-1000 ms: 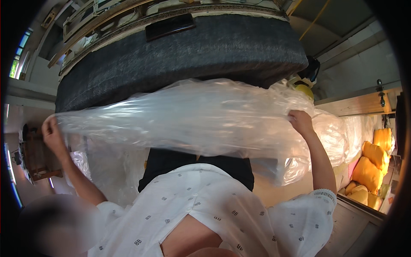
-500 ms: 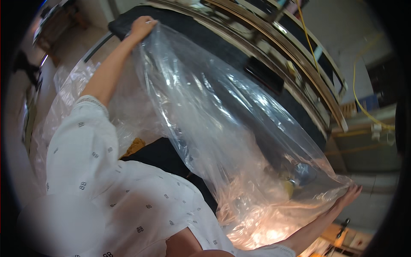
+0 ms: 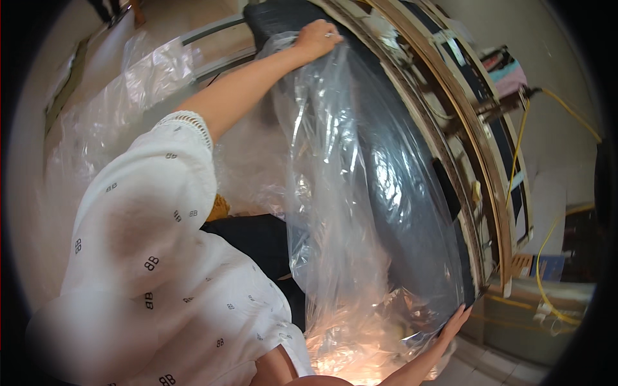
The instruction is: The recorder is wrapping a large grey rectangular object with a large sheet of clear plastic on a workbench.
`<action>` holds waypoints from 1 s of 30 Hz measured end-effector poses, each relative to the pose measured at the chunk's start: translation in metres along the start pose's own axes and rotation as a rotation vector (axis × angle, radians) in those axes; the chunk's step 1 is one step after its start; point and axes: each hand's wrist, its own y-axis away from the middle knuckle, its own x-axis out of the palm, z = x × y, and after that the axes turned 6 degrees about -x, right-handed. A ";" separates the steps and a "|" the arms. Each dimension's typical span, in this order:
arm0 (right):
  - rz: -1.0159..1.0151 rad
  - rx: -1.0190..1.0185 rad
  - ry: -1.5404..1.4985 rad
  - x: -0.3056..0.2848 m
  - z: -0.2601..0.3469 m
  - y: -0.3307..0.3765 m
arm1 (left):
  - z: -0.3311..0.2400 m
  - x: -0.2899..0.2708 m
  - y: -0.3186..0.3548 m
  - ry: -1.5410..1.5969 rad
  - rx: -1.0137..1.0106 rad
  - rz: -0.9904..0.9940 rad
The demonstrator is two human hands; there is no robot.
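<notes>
The clear plastic sheet (image 3: 335, 167) has dropped partly across the dark padded surface (image 3: 273, 16), likely light, limp, slippery, best held by corners, left hand (image 3: 318, 40) pinching its edge, right hand (image 3: 456, 321) finger grip unclear.

The plastic sheet (image 3: 341, 193) is see-through, with shiny white streaks and some orange. The padded top (image 3: 278, 15) is dark grey. The shirt (image 3: 209, 283) is white with little black marks. The cord (image 3: 520, 141) is yellow.

Place: a workshop, I think, though the room's edges blur. Evidence: dark cloth-covered bench (image 3: 273, 16) backed by long wooden rails (image 3: 490, 167), yellow cords (image 3: 517, 154) beside them, clear plastic sheeting (image 3: 335, 193) over the bench.
</notes>
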 end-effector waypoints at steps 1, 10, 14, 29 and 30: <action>0.010 0.054 -0.040 -0.002 -0.009 -0.001 | -0.007 0.005 -0.001 0.046 0.012 0.017; -0.207 0.109 0.227 -0.013 0.042 -0.018 | -0.005 0.001 -0.002 0.169 0.028 0.042; -0.072 -0.010 0.033 0.005 0.023 0.006 | -0.013 0.009 -0.002 0.230 0.060 -0.014; 0.007 0.370 0.123 0.002 0.021 -0.007 | -0.026 0.023 0.000 0.302 0.099 0.133; -0.002 0.377 0.118 0.004 0.016 -0.007 | -0.027 0.022 0.002 0.306 0.100 0.138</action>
